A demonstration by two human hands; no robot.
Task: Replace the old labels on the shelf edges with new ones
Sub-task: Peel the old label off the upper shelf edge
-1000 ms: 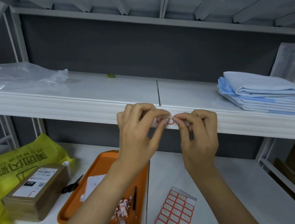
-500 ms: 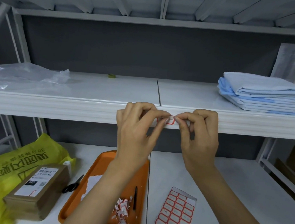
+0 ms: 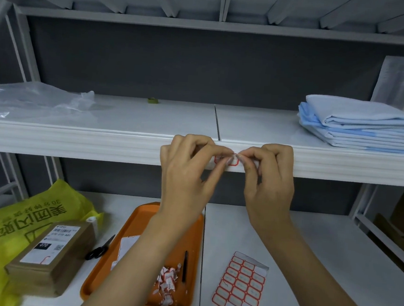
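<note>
Looking from the head view: the shelf edge [image 3: 74, 143] runs across the middle, with the red-bordered label [image 3: 233, 163] on its front face.
Left hand [image 3: 189, 176]: just left of the label, fingers [image 3: 208, 148] curled, index tip and thumb pinching the label from above and below.
Right hand [image 3: 269, 180]: just right of the label, fingers [image 3: 250, 157] curled, index tip and thumb pinching its right end. The two hands' fingertips nearly touch.
Label sheet [image 3: 239, 285]: below the label and slightly right, flat on the lower shelf [image 3: 321, 261].
Orange tray [image 3: 102, 273]: below the label and slightly left, holding crumpled scraps [image 3: 167, 281], a pen [image 3: 185, 266] and a white sheet [image 3: 127, 246].
Scissors [image 3: 99, 249], box [image 3: 50, 256], yellow bag [image 3: 7, 221]: below the label, further left.
Folded blue cloth [image 3: 364, 125]: above the label, far right.
Clear plastic [image 3: 29, 101]: above the label, far left.
</note>
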